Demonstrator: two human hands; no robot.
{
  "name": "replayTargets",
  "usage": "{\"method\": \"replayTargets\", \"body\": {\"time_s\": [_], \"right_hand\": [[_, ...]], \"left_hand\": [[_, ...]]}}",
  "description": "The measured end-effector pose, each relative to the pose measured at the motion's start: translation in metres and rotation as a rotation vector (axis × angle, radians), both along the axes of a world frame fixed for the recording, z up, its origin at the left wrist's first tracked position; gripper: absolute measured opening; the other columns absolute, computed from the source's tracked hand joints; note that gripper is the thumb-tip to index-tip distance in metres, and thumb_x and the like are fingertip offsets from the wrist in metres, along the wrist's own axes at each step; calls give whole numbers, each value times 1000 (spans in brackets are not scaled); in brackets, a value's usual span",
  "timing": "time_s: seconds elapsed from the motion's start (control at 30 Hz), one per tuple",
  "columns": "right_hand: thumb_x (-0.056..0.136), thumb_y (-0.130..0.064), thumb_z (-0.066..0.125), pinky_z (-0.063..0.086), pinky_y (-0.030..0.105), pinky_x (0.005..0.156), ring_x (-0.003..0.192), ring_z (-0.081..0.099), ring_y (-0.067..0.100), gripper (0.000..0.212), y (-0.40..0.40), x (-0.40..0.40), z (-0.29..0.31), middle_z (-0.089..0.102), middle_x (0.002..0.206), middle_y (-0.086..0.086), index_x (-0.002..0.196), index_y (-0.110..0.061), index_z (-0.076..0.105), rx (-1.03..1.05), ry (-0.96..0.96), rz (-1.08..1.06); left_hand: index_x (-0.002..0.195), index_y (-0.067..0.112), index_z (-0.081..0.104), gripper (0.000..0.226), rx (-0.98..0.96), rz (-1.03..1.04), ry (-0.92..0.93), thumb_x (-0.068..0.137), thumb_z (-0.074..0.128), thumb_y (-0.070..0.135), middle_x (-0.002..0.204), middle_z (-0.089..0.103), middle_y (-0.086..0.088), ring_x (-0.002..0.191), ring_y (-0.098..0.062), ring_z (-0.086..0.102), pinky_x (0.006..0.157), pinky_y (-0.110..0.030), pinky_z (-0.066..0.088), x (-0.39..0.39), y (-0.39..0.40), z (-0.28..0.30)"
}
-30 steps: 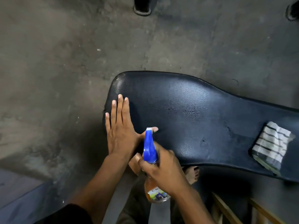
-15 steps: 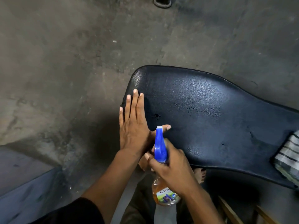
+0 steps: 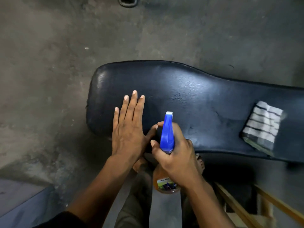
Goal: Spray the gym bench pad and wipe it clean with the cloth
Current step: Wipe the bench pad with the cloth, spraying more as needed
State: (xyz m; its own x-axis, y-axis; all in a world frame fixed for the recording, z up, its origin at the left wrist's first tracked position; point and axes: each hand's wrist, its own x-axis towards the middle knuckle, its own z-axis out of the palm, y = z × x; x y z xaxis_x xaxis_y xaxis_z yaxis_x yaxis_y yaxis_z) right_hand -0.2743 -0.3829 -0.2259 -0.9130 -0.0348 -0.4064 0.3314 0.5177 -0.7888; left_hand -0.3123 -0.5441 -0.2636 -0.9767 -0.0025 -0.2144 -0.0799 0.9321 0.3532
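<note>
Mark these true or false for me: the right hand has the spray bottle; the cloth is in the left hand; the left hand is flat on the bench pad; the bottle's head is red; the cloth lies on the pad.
1. The right hand holds the spray bottle. True.
2. The cloth is in the left hand. False: the left hand is empty.
3. The left hand lies flat, fingers extended, on the bench pad. True.
4. The bottle's spray head is red. False: it is blue, above orange liquid.
5. The striped cloth lies on the pad, off to the right, apart from both hands. True.
</note>
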Motion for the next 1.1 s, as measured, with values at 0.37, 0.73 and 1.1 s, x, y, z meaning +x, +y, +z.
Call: {"method": "replayTargets", "body": {"time_s": [0.37,0.73,1.1], "right_hand": [[82,-54,68,46,26,69,71,59,13,78,129,-1,25,58,84,-38,152,-30,45,66,221,-272],[81,-43,77,43,4,73,76,64,5,86,247,4,69,64,78,-21,157,-20,45,70,341,-547],[92,-47,77,50,21,83,77,71,27,85,348,-16,85,74,82,8,161,-11,42,197,481,-639]], "left_hand": [[174,24,11,87,128,-220,-71,94,40,45,183,4,5,170,-15,0,137,-47,9,-21,148,29],[168,20,36,89,183,-430,-172,88,27,58,179,27,2,167,-19,20,137,-43,13,-32,272,46],[162,24,38,87,-66,-493,-198,89,75,53,157,49,-3,132,-36,42,114,-48,43,-60,359,12]]}}
